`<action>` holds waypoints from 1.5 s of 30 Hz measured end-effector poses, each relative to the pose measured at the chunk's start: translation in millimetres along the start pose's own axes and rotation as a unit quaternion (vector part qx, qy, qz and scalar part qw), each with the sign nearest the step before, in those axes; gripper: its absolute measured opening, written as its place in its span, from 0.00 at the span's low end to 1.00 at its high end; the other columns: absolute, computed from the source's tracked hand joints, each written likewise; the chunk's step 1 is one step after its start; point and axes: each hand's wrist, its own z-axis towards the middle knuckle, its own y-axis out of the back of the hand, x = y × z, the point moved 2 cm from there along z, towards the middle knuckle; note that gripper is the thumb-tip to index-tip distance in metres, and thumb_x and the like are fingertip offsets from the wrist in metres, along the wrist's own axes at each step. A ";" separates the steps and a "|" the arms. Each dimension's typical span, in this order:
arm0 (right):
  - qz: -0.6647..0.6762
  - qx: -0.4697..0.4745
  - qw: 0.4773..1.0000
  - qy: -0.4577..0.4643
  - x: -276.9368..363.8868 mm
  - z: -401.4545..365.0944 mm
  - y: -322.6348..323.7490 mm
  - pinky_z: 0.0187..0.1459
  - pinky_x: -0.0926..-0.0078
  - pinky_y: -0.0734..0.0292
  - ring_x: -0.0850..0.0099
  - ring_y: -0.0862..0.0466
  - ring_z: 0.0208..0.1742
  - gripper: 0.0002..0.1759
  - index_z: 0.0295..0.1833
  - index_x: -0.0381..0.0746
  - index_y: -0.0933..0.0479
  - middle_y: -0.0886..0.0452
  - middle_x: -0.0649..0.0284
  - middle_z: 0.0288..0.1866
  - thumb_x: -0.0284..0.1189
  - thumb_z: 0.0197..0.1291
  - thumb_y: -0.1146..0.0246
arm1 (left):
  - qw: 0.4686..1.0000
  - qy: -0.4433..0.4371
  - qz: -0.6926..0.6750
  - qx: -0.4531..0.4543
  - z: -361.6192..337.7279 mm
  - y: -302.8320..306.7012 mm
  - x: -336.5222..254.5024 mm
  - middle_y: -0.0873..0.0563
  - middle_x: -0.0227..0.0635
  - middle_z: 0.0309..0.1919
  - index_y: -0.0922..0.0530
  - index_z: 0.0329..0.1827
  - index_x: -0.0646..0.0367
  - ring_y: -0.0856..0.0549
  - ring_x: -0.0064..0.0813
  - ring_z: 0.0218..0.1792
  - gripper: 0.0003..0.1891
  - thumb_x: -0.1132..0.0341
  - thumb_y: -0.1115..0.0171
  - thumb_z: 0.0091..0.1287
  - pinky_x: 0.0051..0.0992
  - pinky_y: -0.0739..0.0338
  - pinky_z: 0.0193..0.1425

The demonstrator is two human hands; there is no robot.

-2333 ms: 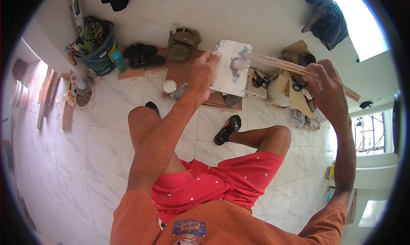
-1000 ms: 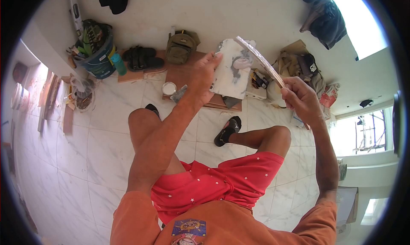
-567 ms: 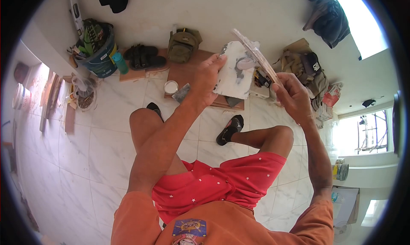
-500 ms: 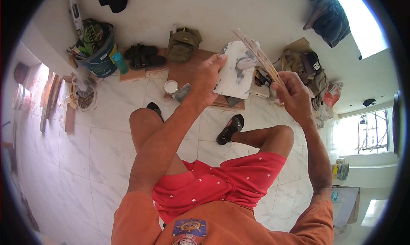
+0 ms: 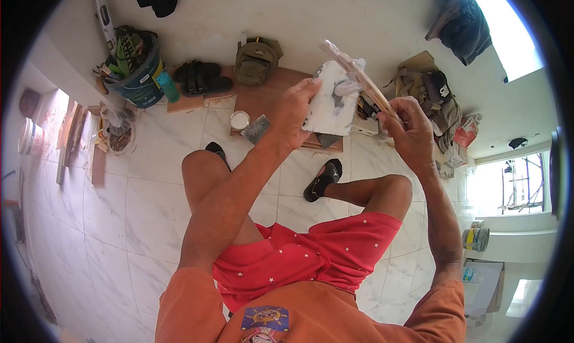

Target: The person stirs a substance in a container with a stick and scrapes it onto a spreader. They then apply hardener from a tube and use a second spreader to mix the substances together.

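My left hand (image 5: 293,117) grips the left edge of a flat, roughly rectangular board (image 5: 324,117) smeared with white paste and grey patches. A soft lump of the white paste (image 5: 345,89) sits near its right edge. In my right hand (image 5: 411,130), thumb and fingers pinch the lower end of a thin wooden strip (image 5: 372,90) coated with paste. The strip slants up and left, overlapping the board's upper right corner in this view. Both things are held in the air in front of me, above a brown panel (image 5: 263,95) on the floor.
An open round tin (image 5: 239,121) and a grey scraper blade (image 5: 256,129) lie by the panel. Beyond are a backpack (image 5: 256,62), black sandals (image 5: 200,80), a turquoise bottle (image 5: 168,87) and a tool bucket (image 5: 139,83). Bags (image 5: 430,98) are heaped against the wall at right.
The board has shifted slightly and tilted in my left hand, so its face shows at a flatter angle. The wooden strip has turned a little, showing more of its paste-covered side.
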 end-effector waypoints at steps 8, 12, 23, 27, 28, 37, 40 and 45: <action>-0.033 0.016 0.999 -0.018 -0.2 2.3 2.6 0.38 0.82 0.24 0.83 0.21 0.36 0.12 0.49 0.35 0.24 0.20 0.67 0.38 0.22 0.64 0.30 | 1.000 -0.010 -0.001 0.000 1.7 -0.8 0.2 0.15 0.38 0.47 0.26 0.57 0.63 0.11 0.28 0.46 0.12 0.64 0.48 0.79 0.33 0.11 0.50; -0.064 0.016 0.998 -0.015 1.6 -0.2 5.0 0.38 0.81 0.25 0.81 0.21 0.35 0.12 0.49 0.34 0.23 0.21 0.65 0.37 0.22 0.63 0.29 | 1.000 -0.019 0.011 -0.010 -0.1 -0.3 -2.2 0.15 0.37 0.47 0.25 0.57 0.61 0.11 0.28 0.45 0.12 0.62 0.47 0.79 0.33 0.11 0.48; -0.146 0.049 0.987 -0.039 10.6 -9.9 22.3 0.38 0.78 0.27 0.77 0.24 0.33 0.12 0.47 0.34 0.23 0.23 0.64 0.35 0.23 0.61 0.28 | 1.000 -0.024 0.010 -0.007 -0.2 1.9 -6.0 0.15 0.37 0.45 0.24 0.54 0.60 0.12 0.27 0.44 0.10 0.63 0.48 0.79 0.32 0.12 0.50; -0.154 0.048 0.987 -0.017 8.3 -10.5 27.9 0.38 0.77 0.27 0.75 0.24 0.34 0.12 0.47 0.35 0.22 0.23 0.63 0.36 0.23 0.60 0.28 | 1.000 -0.018 0.012 -0.011 -0.3 -0.9 -6.0 0.15 0.37 0.45 0.25 0.54 0.61 0.11 0.27 0.44 0.11 0.63 0.48 0.79 0.32 0.12 0.50; -0.159 0.046 0.986 -0.013 6.3 -11.7 30.1 0.38 0.76 0.27 0.74 0.23 0.34 0.12 0.47 0.35 0.22 0.23 0.63 0.36 0.23 0.59 0.28 | 1.000 -0.015 0.011 -0.014 -0.9 -1.5 -5.4 0.15 0.37 0.45 0.25 0.54 0.61 0.11 0.27 0.45 0.11 0.63 0.47 0.79 0.32 0.12 0.50; -0.217 0.040 0.975 0.007 7.3 -17.6 46.5 0.40 0.73 0.23 0.70 0.20 0.36 0.13 0.47 0.36 0.23 0.23 0.61 0.38 0.23 0.59 0.28 | 0.999 -0.025 0.015 -0.028 -1.5 1.6 -11.0 0.15 0.37 0.46 0.25 0.55 0.61 0.11 0.28 0.45 0.12 0.63 0.47 0.79 0.32 0.12 0.50; -0.229 0.043 0.972 0.029 6.0 -15.3 54.7 0.41 0.72 0.23 0.69 0.20 0.36 0.13 0.47 0.36 0.23 0.24 0.61 0.38 0.23 0.59 0.28 | 0.999 -0.025 0.016 -0.014 0.3 2.9 -9.0 0.15 0.39 0.47 0.25 0.56 0.62 0.11 0.30 0.46 0.13 0.63 0.47 0.79 0.34 0.11 0.50; -0.257 0.048 0.965 0.034 18.0 -14.3 68.1 0.41 0.73 0.23 0.69 0.20 0.36 0.13 0.47 0.36 0.23 0.24 0.61 0.37 0.21 0.59 0.28 | 0.999 -0.026 0.020 -0.030 2.9 5.3 -9.3 0.15 0.39 0.47 0.26 0.57 0.62 0.11 0.30 0.45 0.13 0.63 0.49 0.80 0.34 0.11 0.46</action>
